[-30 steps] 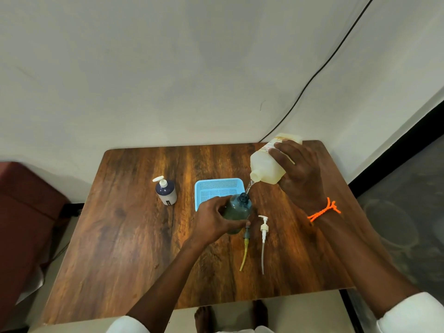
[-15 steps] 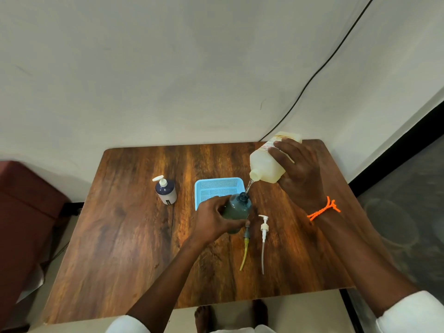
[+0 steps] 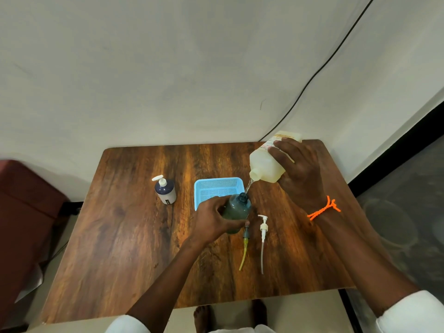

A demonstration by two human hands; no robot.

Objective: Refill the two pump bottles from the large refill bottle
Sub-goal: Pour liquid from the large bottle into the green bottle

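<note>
Beside the basket (image 3: 217, 188), left hand (image 3: 211, 221) grips the green bottle (image 3: 236, 210); right hand (image 3: 300, 174) grasps the tilted refill bottle (image 3: 264, 168). Stream should stay centred on the neck.

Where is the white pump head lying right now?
The white pump head lies on the table right of the yellow-tubed pump, just right of the green bottle.

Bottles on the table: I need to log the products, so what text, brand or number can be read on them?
Refill bottle: reddish print on its label, too small and blurred to read.
Dark blue pump bottle: a small dark mark low on its white band, unreadable.
Green bottle: no text visible.
</note>
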